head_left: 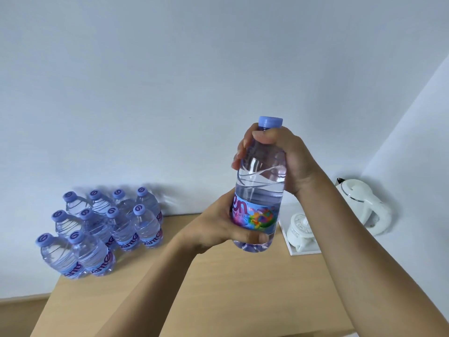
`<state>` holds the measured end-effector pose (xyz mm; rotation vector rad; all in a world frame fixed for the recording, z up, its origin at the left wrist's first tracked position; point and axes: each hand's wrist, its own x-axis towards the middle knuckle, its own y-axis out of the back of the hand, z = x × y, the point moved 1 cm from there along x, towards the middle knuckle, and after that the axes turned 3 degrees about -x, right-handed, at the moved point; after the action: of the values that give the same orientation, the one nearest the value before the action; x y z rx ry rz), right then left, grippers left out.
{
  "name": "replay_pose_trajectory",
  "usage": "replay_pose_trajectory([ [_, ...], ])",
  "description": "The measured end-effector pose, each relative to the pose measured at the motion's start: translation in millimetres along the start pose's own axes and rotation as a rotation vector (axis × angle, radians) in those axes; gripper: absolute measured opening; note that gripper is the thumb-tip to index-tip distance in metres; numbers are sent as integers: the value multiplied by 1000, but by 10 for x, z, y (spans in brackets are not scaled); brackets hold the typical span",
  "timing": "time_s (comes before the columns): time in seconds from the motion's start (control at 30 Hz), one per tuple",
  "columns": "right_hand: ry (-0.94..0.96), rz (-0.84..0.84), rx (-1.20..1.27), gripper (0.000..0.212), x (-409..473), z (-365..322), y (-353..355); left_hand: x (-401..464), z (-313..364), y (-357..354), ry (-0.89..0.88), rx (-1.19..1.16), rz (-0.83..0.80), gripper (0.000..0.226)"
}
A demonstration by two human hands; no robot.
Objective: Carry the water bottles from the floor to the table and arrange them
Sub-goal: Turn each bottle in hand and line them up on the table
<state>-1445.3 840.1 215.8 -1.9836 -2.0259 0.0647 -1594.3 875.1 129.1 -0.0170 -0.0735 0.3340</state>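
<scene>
A clear water bottle (261, 181) with a purple cap and a colourful label is held upright in the air above the wooden table (218, 288). My right hand (284, 159) grips its neck and shoulder just under the cap. My left hand (223, 224) grips its lower part at the label, thumb across the base. Several matching bottles (102, 229) stand in rows on the table's far left corner against the wall.
A white electric kettle (364, 205) stands at the back right by the wall corner. A white tray (303, 249) with a white lidded cup (300, 229) lies beside it. The table's left edge drops to the floor (19, 310).
</scene>
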Motion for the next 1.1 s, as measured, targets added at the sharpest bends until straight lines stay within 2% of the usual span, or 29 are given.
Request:
replay_pose_trajectory([
  [0.2, -4, 231, -160, 17, -49, -17, -1, 23, -5, -105, 14, -85, 26, 46],
  [0.37, 38, 413, -233, 19, -62, -46, -33, 20, -78, -199, -48, -79, 170, 74],
  [0.43, 58, 466, -266, 18, -63, -61, -64, 29, -80, -216, -66, -37, 225, 76],
  [0.5, 60, 461, -299, 18, -68, -96, -80, 19, -52, -220, -81, -26, 225, 71],
  [0.63, 60, 266, -283, 25, -106, -236, -48, -21, 82, -175, -97, -64, 154, 61],
  [0.73, 80, 111, -130, 35, -105, -255, -39, -40, 189, -150, -84, -140, 0, 45],
  [0.83, 56, 10, 75, 27, -79, -250, -81, -21, 245, -144, -88, -136, -83, 38],
  [0.93, 42, 92, 55, 16, -49, -273, -93, 12, 235, -123, -91, -122, -59, 42],
  [1.1, 86, 300, -193, 20, -28, -286, -97, 58, 201, -152, -79, -109, 12, 43],
])
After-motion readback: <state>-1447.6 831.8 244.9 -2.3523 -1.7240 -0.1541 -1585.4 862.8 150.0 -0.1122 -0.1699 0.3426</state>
